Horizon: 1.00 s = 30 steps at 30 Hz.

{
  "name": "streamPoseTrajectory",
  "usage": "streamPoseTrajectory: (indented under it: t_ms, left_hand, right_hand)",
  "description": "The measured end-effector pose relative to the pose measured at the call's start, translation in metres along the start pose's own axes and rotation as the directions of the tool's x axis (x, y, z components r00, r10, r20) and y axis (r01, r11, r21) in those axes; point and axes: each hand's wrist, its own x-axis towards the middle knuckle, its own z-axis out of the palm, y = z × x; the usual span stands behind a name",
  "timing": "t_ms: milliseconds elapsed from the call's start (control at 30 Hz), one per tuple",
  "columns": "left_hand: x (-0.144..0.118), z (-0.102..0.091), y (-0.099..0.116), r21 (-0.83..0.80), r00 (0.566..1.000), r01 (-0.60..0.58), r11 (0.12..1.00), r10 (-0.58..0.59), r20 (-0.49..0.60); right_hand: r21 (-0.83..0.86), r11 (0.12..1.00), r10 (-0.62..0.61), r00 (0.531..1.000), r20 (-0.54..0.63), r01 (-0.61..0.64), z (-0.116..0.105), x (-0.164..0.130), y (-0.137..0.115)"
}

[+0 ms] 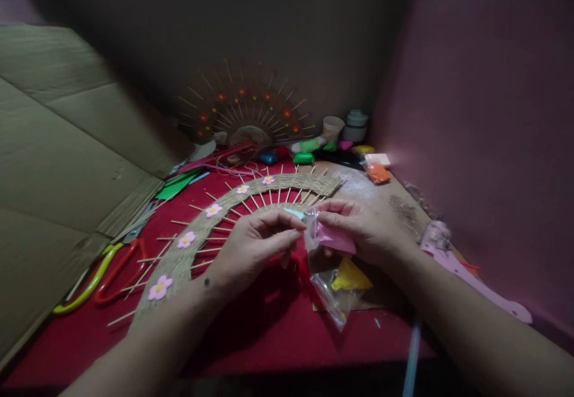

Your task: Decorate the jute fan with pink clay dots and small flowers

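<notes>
My right hand [354, 223] grips a small clear plastic bag with pink modelling clay [335, 238] inside. The fingertips of my left hand [264, 238] are pinched together at the bag's open-looking left edge; what lies between them is too small to make out. A pale blue tip [295, 213] shows just behind those fingers. Below the hands lies another clear bag with yellow clay [352, 275]. Beyond my left arm rests a woven arch [169, 259] on thin sticks, with pink flowers [186, 240] with yellow centres along it; my left forearm covers its near end.
Scissors with red and yellow handles [121, 271] lie at the left beside a cardboard panel [67, 146]. Green [304, 158] and orange [379, 173] clay packets, a cup [332, 128] and a lidded jar [356, 125] stand behind. A pink strip [475, 280] lies right, near the wall.
</notes>
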Motion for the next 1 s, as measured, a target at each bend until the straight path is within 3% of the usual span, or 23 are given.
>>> streamPoseTrajectory:
  t_ms: [167, 267, 333, 467, 533, 733, 1000]
  left_hand:
    - [0.000, 0.004, 0.001, 0.173, 0.998, 0.006, 0.985, 0.006, -0.069]
    - [0.000, 0.005, 0.000, 0.313, 0.994, -0.039, 0.949, 0.070, -0.089]
    - [0.001, 0.004, -0.003, 0.467, 0.980, -0.124, 0.876, 0.181, -0.079]
    - [0.001, 0.000, -0.011, 0.733, 0.906, -0.315, 0.602, 0.420, 0.045]
    - [0.001, 0.000, -0.012, 0.765, 0.886, -0.355, 0.538, 0.453, 0.092]
    - [0.001, 0.005, -0.008, 0.703, 0.913, -0.331, 0.630, 0.402, 0.069]
    - [0.003, 0.005, -0.016, 0.737, 0.863, -0.431, 0.521, 0.477, 0.167]
  right_hand:
    - [-0.051, 0.999, -0.014, 1.000, 0.013, 0.014, 0.001, -0.002, 0.000]
    - [-0.110, 0.994, -0.001, 1.000, 0.009, 0.002, 0.002, -0.004, -0.002]
    - [-0.139, 0.990, 0.010, 1.000, 0.006, -0.009, 0.003, -0.005, -0.002]
    - [-0.159, 0.987, 0.009, 1.000, 0.029, -0.004, 0.005, -0.005, -0.001]
    - [-0.160, 0.987, 0.008, 0.999, 0.031, -0.003, 0.005, -0.004, 0.001]
    - [-0.168, 0.986, -0.016, 1.000, 0.018, 0.019, 0.007, -0.004, 0.002]
    - [-0.177, 0.984, 0.016, 0.999, 0.034, -0.010, 0.009, -0.005, 0.003]
